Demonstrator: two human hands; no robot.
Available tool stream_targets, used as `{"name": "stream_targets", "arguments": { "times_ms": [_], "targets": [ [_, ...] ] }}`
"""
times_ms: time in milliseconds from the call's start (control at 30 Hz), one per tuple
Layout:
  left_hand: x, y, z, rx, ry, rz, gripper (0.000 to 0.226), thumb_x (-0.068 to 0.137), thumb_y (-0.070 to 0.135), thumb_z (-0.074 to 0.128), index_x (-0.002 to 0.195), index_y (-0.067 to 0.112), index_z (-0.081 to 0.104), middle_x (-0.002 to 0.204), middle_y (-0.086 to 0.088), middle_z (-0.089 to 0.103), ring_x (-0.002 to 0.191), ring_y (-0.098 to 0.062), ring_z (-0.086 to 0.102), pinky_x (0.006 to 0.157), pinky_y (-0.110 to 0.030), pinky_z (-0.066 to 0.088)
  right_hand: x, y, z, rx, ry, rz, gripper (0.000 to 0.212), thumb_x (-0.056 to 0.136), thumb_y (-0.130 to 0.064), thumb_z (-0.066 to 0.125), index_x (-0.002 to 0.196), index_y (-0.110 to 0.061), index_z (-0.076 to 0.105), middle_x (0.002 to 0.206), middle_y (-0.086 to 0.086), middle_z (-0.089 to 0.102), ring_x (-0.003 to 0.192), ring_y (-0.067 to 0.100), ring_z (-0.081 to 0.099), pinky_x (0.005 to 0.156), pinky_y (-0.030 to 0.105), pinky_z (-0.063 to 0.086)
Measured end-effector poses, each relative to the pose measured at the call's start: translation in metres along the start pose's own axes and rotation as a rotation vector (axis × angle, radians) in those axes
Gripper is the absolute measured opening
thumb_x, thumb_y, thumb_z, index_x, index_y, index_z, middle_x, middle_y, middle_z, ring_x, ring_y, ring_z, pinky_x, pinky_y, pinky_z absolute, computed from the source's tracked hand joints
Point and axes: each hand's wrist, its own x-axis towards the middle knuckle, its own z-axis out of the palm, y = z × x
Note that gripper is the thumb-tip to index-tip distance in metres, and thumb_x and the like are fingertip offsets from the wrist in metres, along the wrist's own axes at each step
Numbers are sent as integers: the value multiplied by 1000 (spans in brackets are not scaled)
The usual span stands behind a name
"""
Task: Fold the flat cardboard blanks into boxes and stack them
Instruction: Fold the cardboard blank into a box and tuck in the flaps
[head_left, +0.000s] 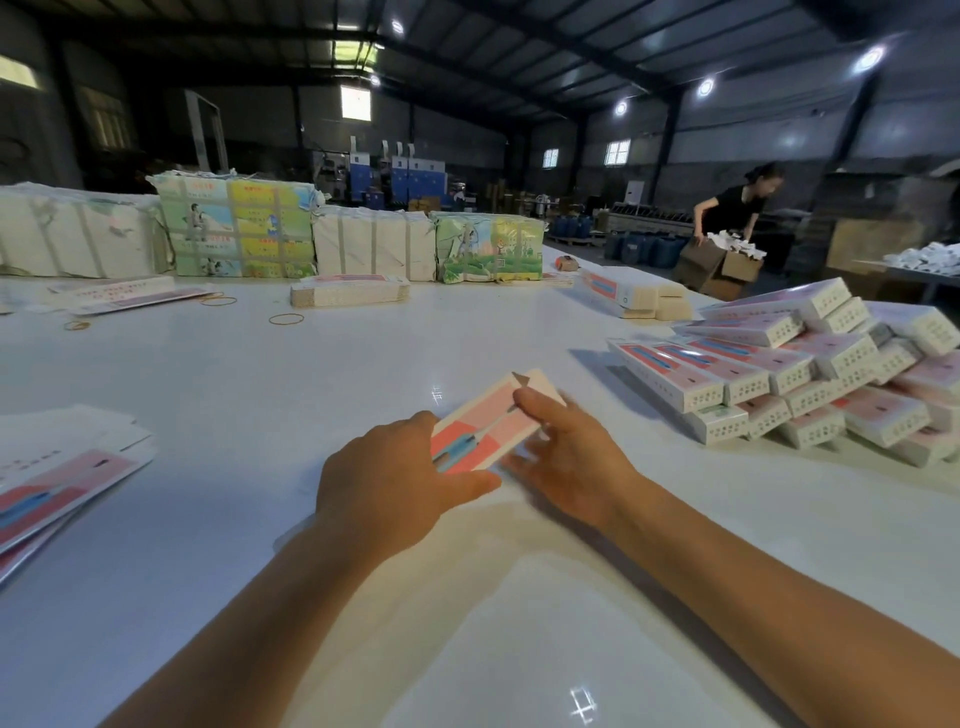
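Item: pink-and-blue box, centre of frame, just above the white tabletop. Left hand has its grip curled round the near end, thumb on top. Right hand pinches the far end, forefinger on the top face. Pile of folded boxes, right of frame. Flat blanks, left edge. Bundled stacks, upper left.

My white table carries folded boxes stacked at right, flat blanks at lower left, rubber bands and wrapped bundles along the top.
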Motion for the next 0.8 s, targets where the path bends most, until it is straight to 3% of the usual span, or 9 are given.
{"name": "stream_targets", "arguments": {
  "times_ms": [33, 100, 233, 300, 367, 433, 500, 600, 800],
  "targets": [
    [0, 0, 1, -13, -7, 7, 61, 61, 86, 43, 98, 39, 41, 85, 17, 52, 73, -8, 55, 54, -18, 39, 0, -1, 0, 133, -79, 49, 30, 89, -14, 60, 119, -8, 57, 97, 9, 69, 88, 23, 69, 75, 38, 59],
    [1, 0, 2, -52, -12, 15, 60, 61, 86, 44, 99, 39, 42, 82, 17, 52, 72, -6, 56, 55, -17, 41, 1, -1, -1, 15, -107, -91, 11, 92, -10, 56, 98, -8, 65, 80, 6, 71, 78, 18, 70, 69, 31, 59],
    [-1, 1, 2, -65, -1, 35, 57, 59, 86, 41, 94, 41, 35, 72, 20, 46, 62, -2, 50, 49, -14, 33, -4, 3, -6, -1020, 23, -785, 26, 101, -20, 42, 95, -4, 62, 73, 5, 63, 63, 1, 57, 58, 13, 41],
    [-1, 0, 2, -46, 12, 32, 54, 64, 83, 47, 93, 39, 37, 74, 18, 47, 63, -3, 49, 50, -14, 35, -7, 5, -7, -1188, -31, -814, 34, 100, -37, 33, 103, -14, 59, 80, -4, 60, 66, 6, 55, 60, 14, 40],
    [-1, -2, 1, -12, 29, 21, 51, 67, 80, 51, 92, 37, 39, 72, 17, 47, 64, -4, 49, 51, -15, 33, -10, 7, -5, -1110, -61, -700, 47, 95, -49, 32, 113, -16, 61, 93, -7, 63, 81, 10, 60, 72, 14, 47],
    [-1, -5, -1, 28, 40, 15, 55, 66, 83, 47, 95, 36, 40, 76, 16, 48, 68, -7, 52, 51, -17, 33, -11, 4, 1, -721, -78, -481, 40, 94, -49, 40, 99, -20, 68, 94, -5, 70, 89, 17, 67, 82, 25, 55],
    [-1, -6, -2, 51, 29, 11, 67, 59, 86, 36, 102, 35, 41, 87, 17, 51, 75, -11, 56, 53, -19, 36, -8, 0, 6, -437, -56, -323, 31, 95, -39, 48, 86, -20, 71, 84, 0, 73, 87, 22, 70, 79, 30, 58],
    [-2, -6, -1, 82, 35, 10, 69, 61, 85, 38, 108, 35, 43, 96, 17, 52, 79, -12, 56, 59, -21, 38, -5, -3, 3, -334, -63, -277, 40, 99, -16, 45, 77, -21, 77, 81, 4, 75, 84, 22, 72, 73, 28, 58],
    [-2, -8, -1, 99, 85, 41, 60, 68, 81, 48, 108, 37, 43, 100, 18, 55, 76, -9, 51, 56, -20, 34, -7, -7, -1, -271, -111, -260, 50, 99, -6, 40, 74, -26, 79, 85, 6, 75, 85, 22, 72, 71, 27, 58]
  ]
}}
